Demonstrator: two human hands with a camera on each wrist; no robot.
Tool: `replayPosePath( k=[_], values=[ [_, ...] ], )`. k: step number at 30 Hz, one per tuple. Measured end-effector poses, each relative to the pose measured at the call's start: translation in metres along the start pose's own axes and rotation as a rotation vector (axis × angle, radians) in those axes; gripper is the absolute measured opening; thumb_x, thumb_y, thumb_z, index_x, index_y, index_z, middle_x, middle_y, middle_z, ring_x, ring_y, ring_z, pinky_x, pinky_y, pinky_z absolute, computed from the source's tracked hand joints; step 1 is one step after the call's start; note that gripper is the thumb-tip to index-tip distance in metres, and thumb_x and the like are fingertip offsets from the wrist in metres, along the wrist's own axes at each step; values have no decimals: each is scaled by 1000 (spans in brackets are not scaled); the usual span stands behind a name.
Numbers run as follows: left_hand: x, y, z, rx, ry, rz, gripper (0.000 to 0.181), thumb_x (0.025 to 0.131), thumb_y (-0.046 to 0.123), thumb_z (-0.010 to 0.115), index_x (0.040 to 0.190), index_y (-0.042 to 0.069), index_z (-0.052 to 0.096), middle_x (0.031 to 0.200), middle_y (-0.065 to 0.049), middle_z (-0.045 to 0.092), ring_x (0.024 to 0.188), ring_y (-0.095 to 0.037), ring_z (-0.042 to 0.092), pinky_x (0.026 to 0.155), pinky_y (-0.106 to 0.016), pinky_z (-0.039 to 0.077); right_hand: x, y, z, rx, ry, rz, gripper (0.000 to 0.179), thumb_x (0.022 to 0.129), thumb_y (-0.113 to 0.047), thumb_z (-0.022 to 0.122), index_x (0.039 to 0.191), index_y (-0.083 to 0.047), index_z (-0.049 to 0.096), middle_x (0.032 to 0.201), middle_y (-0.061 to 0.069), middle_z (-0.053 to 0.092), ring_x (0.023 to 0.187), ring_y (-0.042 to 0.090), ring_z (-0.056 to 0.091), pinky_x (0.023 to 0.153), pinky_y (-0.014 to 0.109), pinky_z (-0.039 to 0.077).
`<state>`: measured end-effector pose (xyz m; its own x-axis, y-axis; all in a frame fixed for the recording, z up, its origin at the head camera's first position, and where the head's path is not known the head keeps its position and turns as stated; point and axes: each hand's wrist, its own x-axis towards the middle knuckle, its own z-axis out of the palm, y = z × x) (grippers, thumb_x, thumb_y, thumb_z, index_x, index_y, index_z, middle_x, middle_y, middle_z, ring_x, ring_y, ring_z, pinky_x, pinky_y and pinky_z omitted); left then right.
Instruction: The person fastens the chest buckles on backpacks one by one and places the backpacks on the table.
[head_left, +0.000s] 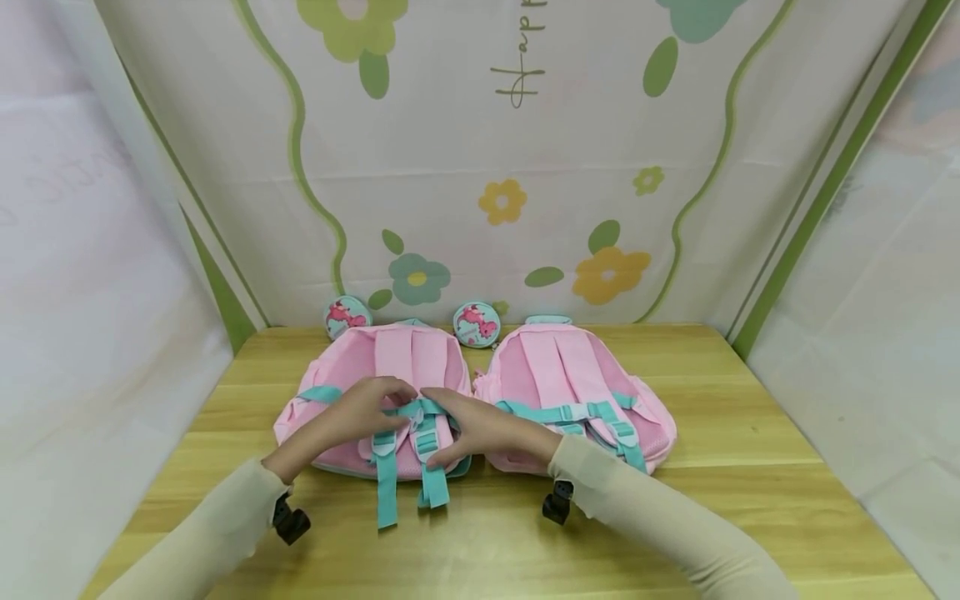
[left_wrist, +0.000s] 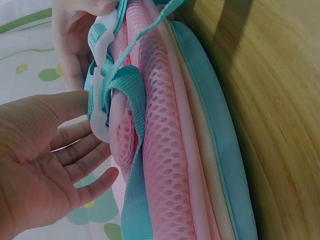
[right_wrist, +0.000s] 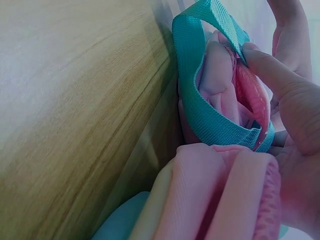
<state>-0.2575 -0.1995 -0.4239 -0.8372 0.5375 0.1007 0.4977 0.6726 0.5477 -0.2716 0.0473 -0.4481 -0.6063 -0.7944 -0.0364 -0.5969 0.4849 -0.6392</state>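
Teal strap (head_left: 426, 432), left grip (head_left: 366, 408), right grip (head_left: 477, 427), contact partly hidden

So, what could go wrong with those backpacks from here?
The loose teal straps might tangle, since the left hand and right hand work close together among them. The right sleeve is close to the right backpack, so it might brush that bag's straps.

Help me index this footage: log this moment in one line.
left hand: at teal straps of left backpack | right hand: touching same straps | right backpack: alongside on table
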Motion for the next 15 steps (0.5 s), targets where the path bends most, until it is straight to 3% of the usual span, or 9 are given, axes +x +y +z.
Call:
replayPosePath(
  k=[10, 15],
  values=[
    [6, -9, 1, 12, -46, 29, 35, 88, 11, 78, 121, 3, 71, 103, -5, 74, 96, -21, 68, 88, -42, 58, 2, 2, 1, 0, 5, -38, 103, 85, -49, 81, 163, -15, 22, 168, -1, 28, 152, 15, 31, 123, 39, 33],
    [8, -12, 1, 13, -45, 23, 27, 88, 11, 78, 114, 7, 72, 98, -1, 72, 91, -17, 66, 82, -32, 57, 2, 3, 1, -5, 8, -44, 103, 85, -49, 80, 163, -15, 21, 168, 0, 28, 153, 15, 31, 123, 40, 33]
  ],
)
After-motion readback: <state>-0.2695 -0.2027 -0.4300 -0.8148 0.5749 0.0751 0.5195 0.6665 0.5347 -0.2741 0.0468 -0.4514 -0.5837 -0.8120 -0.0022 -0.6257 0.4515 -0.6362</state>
